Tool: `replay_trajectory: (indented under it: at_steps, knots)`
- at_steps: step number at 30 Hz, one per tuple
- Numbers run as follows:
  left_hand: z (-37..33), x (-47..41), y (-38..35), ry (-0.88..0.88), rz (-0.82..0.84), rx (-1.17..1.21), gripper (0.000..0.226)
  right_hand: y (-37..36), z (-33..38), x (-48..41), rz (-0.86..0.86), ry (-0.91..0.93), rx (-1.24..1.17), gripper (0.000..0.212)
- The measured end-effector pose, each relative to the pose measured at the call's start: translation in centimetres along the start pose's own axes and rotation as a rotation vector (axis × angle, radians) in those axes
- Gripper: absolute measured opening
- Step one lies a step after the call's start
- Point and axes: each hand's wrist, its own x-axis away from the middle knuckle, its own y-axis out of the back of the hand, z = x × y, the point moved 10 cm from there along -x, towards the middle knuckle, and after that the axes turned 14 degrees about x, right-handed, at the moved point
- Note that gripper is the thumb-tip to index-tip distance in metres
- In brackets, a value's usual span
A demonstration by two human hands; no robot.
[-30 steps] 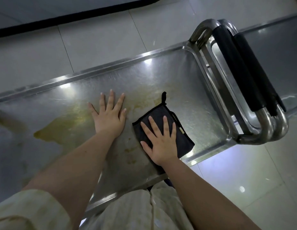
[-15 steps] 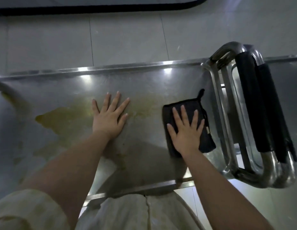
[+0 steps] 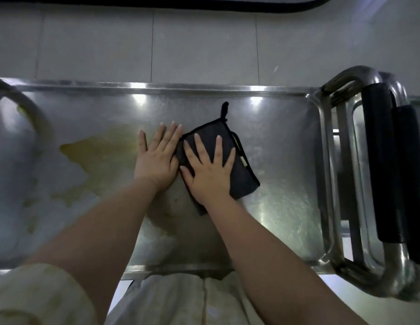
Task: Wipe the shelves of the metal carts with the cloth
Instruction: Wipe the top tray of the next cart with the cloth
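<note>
- The right hand (image 3: pixel 210 171) presses flat, fingers spread, on the folded black cloth (image 3: pixel 241 177) lying mid-shelf.
- The left hand (image 3: pixel 156 159) rests flat, fingers straight, on the stained steel cart shelf (image 3: pixel 281 207), touching the cloth's edge.

No text, label or number is legible anywhere.

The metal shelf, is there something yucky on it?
Yes. A yellowish-brown stain spreads over the shelf, left of the left hand, with smaller blotches nearby. The cloth under the right hand lies off it.
</note>
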Motion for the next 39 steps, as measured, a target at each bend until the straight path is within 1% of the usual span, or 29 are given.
replay_trajectory:
  at_steps: [2,3,5,7,8,10,12,13,14,15,18,20,21,22,23,24,26,27,28,30,32,33,34,35,37,39]
  knots:
    - [-0.2,-0.2,0.0,-0.011,0.015,-0.019,0.061,-0.1,-3.0,-0.5,-0.021,0.029,0.007,0.063]
    - [-0.4,-0.3,0.0,-0.016,0.025,-0.033,0.059,-0.2,-5.8,-0.8,-0.024,-0.016,0.007,0.064]
    - [-0.6,-0.4,0.1,-0.022,0.025,-0.047,0.058,-0.4,-13.5,-1.2,-0.024,-0.218,0.012,0.064]
    - [-0.7,-0.5,0.2,-0.024,0.021,-0.051,0.058,-1.0,-20.8,-1.0,0.069,-0.431,-0.012,0.062]
    - [-0.6,-0.5,0.2,-0.024,0.022,-0.052,0.058,-1.2,-23.3,-0.8,0.113,-0.51,-0.028,0.063]
    - [-0.5,-0.5,0.2,-0.022,0.02,-0.055,0.058,-1.2,-25.6,-0.7,0.148,-0.628,-0.037,0.062]
    - [-0.4,-0.6,0.2,-0.017,0.02,-0.052,0.058,-1.1,-24.3,-1.4,0.162,-0.728,-0.082,0.062]
    - [-0.3,-0.6,0.3,-0.015,0.023,-0.049,0.058,-0.9,-22.6,-2.1,0.162,-0.749,-0.106,0.062]
    - [-0.3,-0.5,0.2,-0.012,0.029,-0.05,0.059,-0.6,-20.1,-3.1,0.152,-0.719,-0.109,0.063]
    - [-0.2,-0.5,0.2,-0.008,0.038,-0.054,0.061,-0.1,-17.1,-4.3,0.131,-0.637,-0.09,0.064]
    - [-0.2,-0.5,0.1,0.011,0.059,-0.079,0.069,1.4,-7.3,-6.8,0.036,-0.239,0.005,0.066]
    - [0.0,-0.5,0.2,0.042,0.063,-0.094,0.072,1.5,-4.2,-7.2,0.028,-0.018,0.046,0.065]
    - [0.2,-0.5,0.2,0.066,0.059,-0.088,0.074,1.6,-4.8,-7.5,0.019,0.032,0.046,0.065]
    - [0.4,-0.5,0.4,0.087,0.053,-0.075,0.077,1.7,-6.8,-7.8,0.001,0.026,0.044,0.064]
    - [0.5,-0.6,0.4,0.102,0.05,-0.061,0.079,1.6,-9.8,-8.0,-0.014,-0.038,0.05,0.064]
    - [0.5,-0.7,0.4,0.108,0.052,-0.051,0.08,1.3,-13.8,-8.0,-0.013,-0.15,0.052,0.064]
    - [0.5,-0.8,0.3,0.113,0.059,-0.04,0.082,0.2,-22.5,-6.4,0.042,-0.436,-0.001,0.064]
    - [0.5,-0.9,0.3,0.114,0.063,-0.04,0.083,-0.3,-25.8,-5.1,0.083,-0.551,-0.031,0.063]
    - [0.5,-0.9,0.3,0.113,0.065,-0.041,0.083,-0.7,-27.8,-3.9,0.118,-0.63,-0.044,0.063]
    - [0.5,-1.0,0.2,0.106,0.069,-0.045,0.084,-0.9,-28.7,-3.3,0.149,-0.717,-0.056,0.062]
    - [0.5,-1.1,0.1,0.101,0.074,-0.048,0.083,-0.4,-26.4,-4.4,0.135,-0.783,-0.103,0.062]
    - [0.5,-1.1,0.0,0.096,0.075,-0.051,0.081,0.0,-24.5,-5.6,0.118,-0.788,-0.129,0.063]
    - [0.5,-1.1,0.0,0.092,0.075,-0.053,0.078,0.6,-22.0,-7.1,0.091,-0.754,-0.132,0.064]
    - [0.5,-1.2,-0.1,0.093,0.077,-0.049,0.074,1.3,-18.9,-8.7,0.06,-0.68,-0.116,0.065]
    - [0.8,-1.2,-0.1,0.113,0.072,-0.028,0.067,2.5,-11.5,-11.3,0.01,-0.465,-0.063,0.067]
    - [1.1,-1.2,0.0,0.134,0.074,-0.021,0.064,3.2,-4.7,-12.7,0.005,-0.244,-0.017,0.065]
